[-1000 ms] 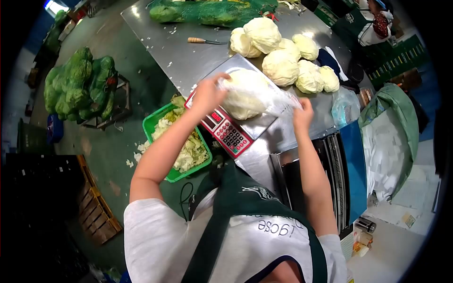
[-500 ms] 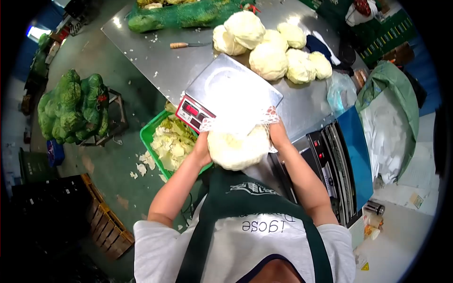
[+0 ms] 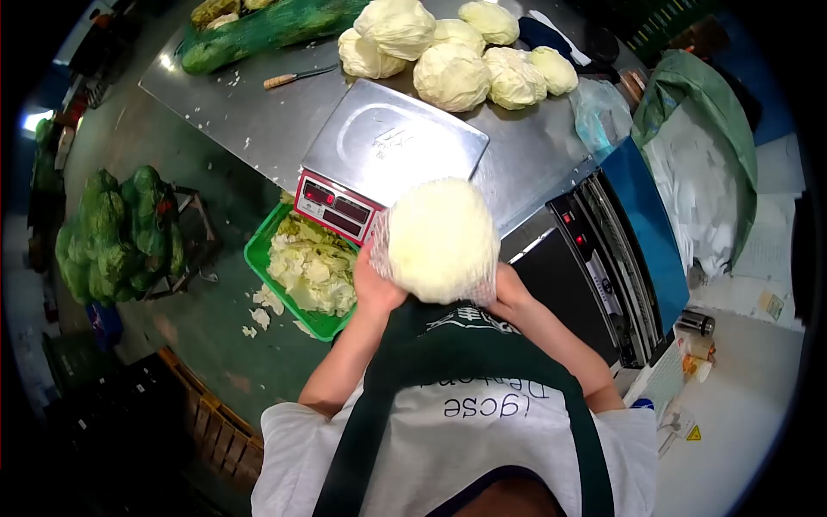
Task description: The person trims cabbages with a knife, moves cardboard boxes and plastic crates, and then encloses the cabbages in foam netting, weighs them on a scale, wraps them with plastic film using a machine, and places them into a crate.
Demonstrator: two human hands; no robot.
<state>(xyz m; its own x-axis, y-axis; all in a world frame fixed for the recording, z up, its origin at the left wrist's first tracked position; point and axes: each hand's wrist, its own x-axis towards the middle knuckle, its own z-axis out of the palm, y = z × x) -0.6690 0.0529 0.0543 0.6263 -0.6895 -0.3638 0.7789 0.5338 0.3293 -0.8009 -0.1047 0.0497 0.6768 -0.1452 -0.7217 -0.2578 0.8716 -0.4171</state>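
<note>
A pale cabbage (image 3: 442, 239) with clear film around its sides is held close to the apron, just off the scale's near edge. My left hand (image 3: 376, 280) grips it and the film on the left; my right hand (image 3: 508, 291) does so on the right. Fingers of both hands are partly hidden beneath the cabbage. The scale (image 3: 392, 142) has a bare metal plate and a red front panel with a lit display. Several peeled cabbages (image 3: 450, 77) are heaped behind the scale.
A wooden-handled knife (image 3: 297, 76) and a green net of vegetables (image 3: 267, 36) lie on the metal table (image 3: 233, 112). A green crate (image 3: 320, 324) of leaves stands left. The black wrapping machine (image 3: 573, 284) is at right, beside a sack of white bags (image 3: 696, 185).
The cabbage has come off the scale plate towards the apron, and the film now hugs its sides. Both hands moved from above it to its sides. The view has shifted.
</note>
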